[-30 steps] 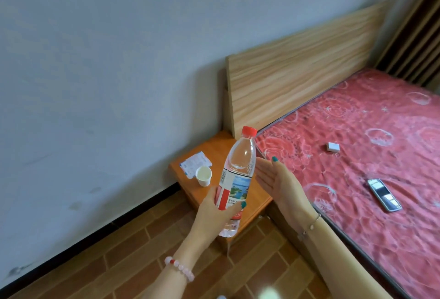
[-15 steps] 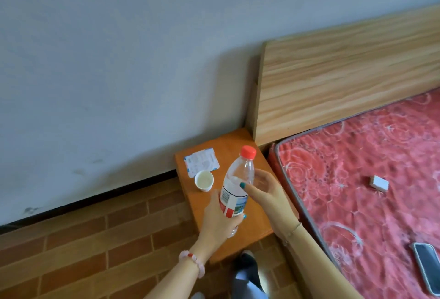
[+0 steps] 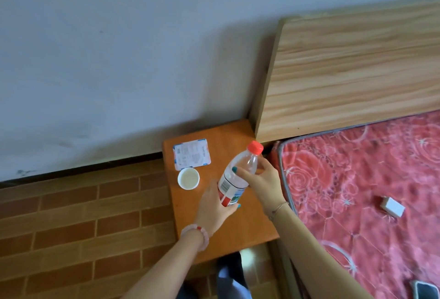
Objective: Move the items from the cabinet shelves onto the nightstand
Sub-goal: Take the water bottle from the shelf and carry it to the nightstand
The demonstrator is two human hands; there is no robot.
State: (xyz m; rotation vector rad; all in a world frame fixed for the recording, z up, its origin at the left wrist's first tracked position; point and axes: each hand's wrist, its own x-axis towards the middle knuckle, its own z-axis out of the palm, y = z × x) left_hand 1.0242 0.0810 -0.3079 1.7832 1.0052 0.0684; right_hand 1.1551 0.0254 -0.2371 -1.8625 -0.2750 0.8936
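Note:
A clear water bottle [image 3: 238, 175] with a red cap and a red-and-white label tilts to the right above the orange nightstand [image 3: 247, 232]. My left hand [image 3: 215, 208] grips its lower part at the label. My right hand [image 3: 262, 184] wraps around its upper body below the cap. Whether the bottle's base touches the nightstand top is hidden by my left hand. A small white cup [image 3: 188, 178] and a flat white packet [image 3: 192, 157] lie on the nightstand's far left part.
The wooden headboard [image 3: 352, 70] and the bed with a red patterned mattress [image 3: 357, 198] border the nightstand on the right. A small white box [image 3: 392, 207] and a phone [image 3: 426, 290] lie on the mattress. The wall stands behind, brick-pattern floor [image 3: 71, 227] to the left.
The view has come closer and looks more straight down at the nightstand. Both hands lowered the bottle over the top, and my right hand went from open beside it to gripping its upper part.

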